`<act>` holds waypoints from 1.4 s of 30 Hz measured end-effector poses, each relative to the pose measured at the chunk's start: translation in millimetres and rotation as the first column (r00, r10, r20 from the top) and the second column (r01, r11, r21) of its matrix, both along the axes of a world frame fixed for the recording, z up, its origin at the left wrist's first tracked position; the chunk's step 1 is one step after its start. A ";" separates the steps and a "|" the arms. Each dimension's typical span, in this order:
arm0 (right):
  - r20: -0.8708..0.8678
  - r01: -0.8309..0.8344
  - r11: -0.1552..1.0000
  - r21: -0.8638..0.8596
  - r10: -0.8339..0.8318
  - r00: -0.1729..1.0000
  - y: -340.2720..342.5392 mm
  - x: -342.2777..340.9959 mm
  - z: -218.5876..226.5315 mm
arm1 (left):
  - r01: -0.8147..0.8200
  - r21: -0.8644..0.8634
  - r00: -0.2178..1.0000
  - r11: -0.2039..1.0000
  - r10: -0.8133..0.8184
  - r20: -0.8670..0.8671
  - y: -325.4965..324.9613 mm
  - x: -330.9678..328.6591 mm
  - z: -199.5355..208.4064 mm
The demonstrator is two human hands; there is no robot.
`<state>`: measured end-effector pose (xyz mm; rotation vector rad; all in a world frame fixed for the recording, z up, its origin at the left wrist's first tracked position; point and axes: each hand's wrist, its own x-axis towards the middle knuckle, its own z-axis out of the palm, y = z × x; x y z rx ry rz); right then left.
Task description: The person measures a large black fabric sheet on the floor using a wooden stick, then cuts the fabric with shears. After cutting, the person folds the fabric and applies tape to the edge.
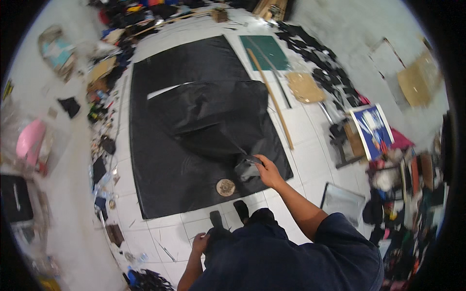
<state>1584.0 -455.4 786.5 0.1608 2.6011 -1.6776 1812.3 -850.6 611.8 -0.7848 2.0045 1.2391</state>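
A large black fabric sheet (145,160) lies on the floor, with a second black sheet (204,106) over its middle, wrinkled and partly lifted. My right hand (268,170) grips the near right corner of this upper sheet, and a greyish patch shows at the raised edge. A round, brownish, disc-shaped thing (225,187) rests on the black fabric, left of my right hand. Low beside my dark-clothed leg is my left hand (199,242), its fingers curled together; what they hold, if anything, is too small to tell.
Beyond the sheets' right side lie a wooden stick (272,97), a metal ruler (281,89), a green cutting mat (264,52) and a tan piece (305,87). Scraps line both walls. A blue-and-white board (371,130) and a whitish tray (343,201) stand to the right.
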 end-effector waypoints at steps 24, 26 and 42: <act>-0.123 0.446 -0.079 -0.892 -0.905 -0.407 8.0 583.4 194.0 | 0.717 0.018 0.521 0.697 -0.518 -0.678 298.3 -231.9 75.0; -0.067 0.490 -0.163 -0.856 -0.906 -0.419 34.2 601.9 137.0 | 0.549 0.555 0.833 0.625 -0.351 -0.428 355.5 -192.0 122.4; 0.251 0.726 0.324 0.606 -0.945 0.212 251.8 668.7 -240.6 | 0.910 -0.167 -0.355 -0.379 -0.507 -0.785 563.6 169.6 227.5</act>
